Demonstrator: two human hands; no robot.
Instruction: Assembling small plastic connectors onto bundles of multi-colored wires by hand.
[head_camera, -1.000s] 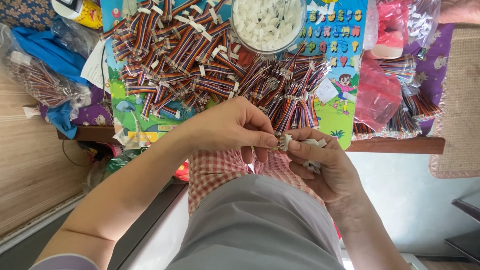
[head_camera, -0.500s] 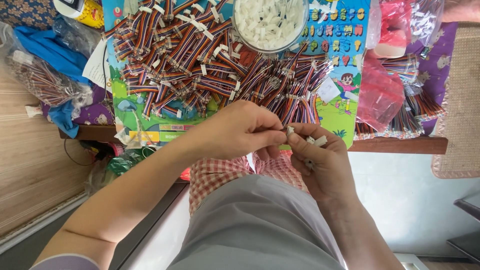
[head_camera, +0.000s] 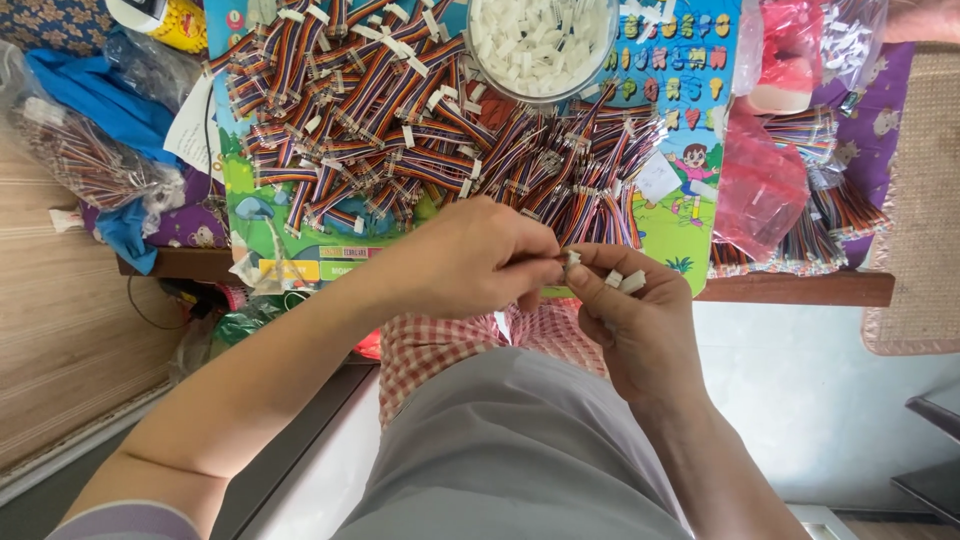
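Above the tabletop (head_camera: 800, 290), left hand (head_camera: 470, 262) pinches a white connector (head_camera: 572, 258) against right hand (head_camera: 640, 320), which grips spare connectors (head_camera: 622, 281); loosened grip risks dropping them.

Heaped striped wire bundles (head_camera: 400, 130) crowd the counter (head_camera: 800, 290) from left to centre, with a bowl of white connectors (head_camera: 540, 45) at the far edge. Red plastic bags (head_camera: 765, 190) block the right. Open room lies only near, off the counter's edge above the lap.

1. A low wooden desk (head_camera: 800, 289) runs across the view, covered by a bright cartoon mat (head_camera: 690, 215).
2. Wood-plank floor (head_camera: 55, 330) lies to the left.
3. Pale tiled floor (head_camera: 800, 390) lies to the right.
4. A woven beige mat (head_camera: 925, 200) sits at the right edge.
5. Soft, even daylight.
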